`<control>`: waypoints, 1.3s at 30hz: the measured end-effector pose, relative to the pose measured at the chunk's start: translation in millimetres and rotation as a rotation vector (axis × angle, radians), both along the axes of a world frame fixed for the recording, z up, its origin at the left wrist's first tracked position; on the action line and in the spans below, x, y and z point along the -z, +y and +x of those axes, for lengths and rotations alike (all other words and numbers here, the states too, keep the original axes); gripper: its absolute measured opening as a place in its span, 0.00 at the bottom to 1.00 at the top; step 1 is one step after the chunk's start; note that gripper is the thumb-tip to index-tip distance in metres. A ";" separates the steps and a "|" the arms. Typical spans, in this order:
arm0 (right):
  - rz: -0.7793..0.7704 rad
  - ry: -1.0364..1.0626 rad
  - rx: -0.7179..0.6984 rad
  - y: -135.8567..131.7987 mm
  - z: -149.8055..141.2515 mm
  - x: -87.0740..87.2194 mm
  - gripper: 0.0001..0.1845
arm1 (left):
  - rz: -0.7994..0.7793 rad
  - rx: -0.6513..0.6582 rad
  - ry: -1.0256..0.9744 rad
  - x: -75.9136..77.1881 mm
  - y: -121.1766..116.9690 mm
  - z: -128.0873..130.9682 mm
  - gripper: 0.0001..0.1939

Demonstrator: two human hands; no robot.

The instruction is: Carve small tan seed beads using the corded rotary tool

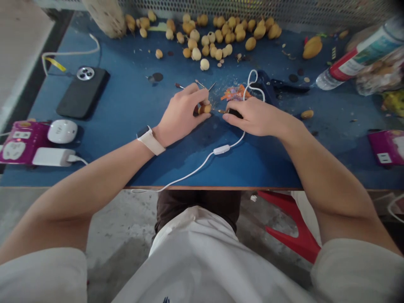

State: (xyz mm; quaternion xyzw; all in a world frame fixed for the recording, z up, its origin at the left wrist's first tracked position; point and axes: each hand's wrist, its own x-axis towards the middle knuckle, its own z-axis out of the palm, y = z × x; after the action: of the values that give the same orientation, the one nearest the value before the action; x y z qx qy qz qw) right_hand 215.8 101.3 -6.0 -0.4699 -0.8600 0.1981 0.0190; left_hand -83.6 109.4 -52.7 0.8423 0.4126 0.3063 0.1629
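My left hand [186, 107], with a pale watch strap at its wrist, is closed around a small yellow-brown nut-like piece [204, 109], pinched between thumb and fingers. In my right hand [252, 114] is a black pen-like engraving tool [235, 112], its thin tip pointed left at the piece. Whether the tip touches it, I cannot tell. A white cord with an inline switch [221, 149] runs below my right hand. Just beyond my hands lie thin metal bits [179, 86] and a small heap of orange and purple scraps [235, 92].
Many yellowish nut-like pieces [204, 64] lie along the back by a perforated metal panel [303, 14]. At left are a black phone [82, 92] and a purple power strip [27, 141]. A clear bottle [360, 54] leans at right. A red stool [290, 227] stands below the table edge.
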 end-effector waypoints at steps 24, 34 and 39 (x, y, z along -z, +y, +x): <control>0.001 0.007 -0.006 0.4 -0.5 2.2 0.30 | 0.021 0.012 0.027 -1.7 -1.2 1.9 0.14; 0.030 -0.028 -0.025 1.0 -1.3 2.7 0.27 | 0.069 0.045 0.087 2.8 0.1 0.0 0.09; 0.029 -0.067 -0.021 -0.6 -2.6 1.6 0.24 | 0.122 0.054 0.131 2.7 -0.6 3.0 0.09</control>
State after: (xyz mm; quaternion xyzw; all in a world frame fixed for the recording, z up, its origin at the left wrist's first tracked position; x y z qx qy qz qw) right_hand 213.2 100.7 -7.6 -0.4670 -0.8678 0.1700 -0.0049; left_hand -80.7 108.8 -55.3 0.8798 0.3799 0.2703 0.0923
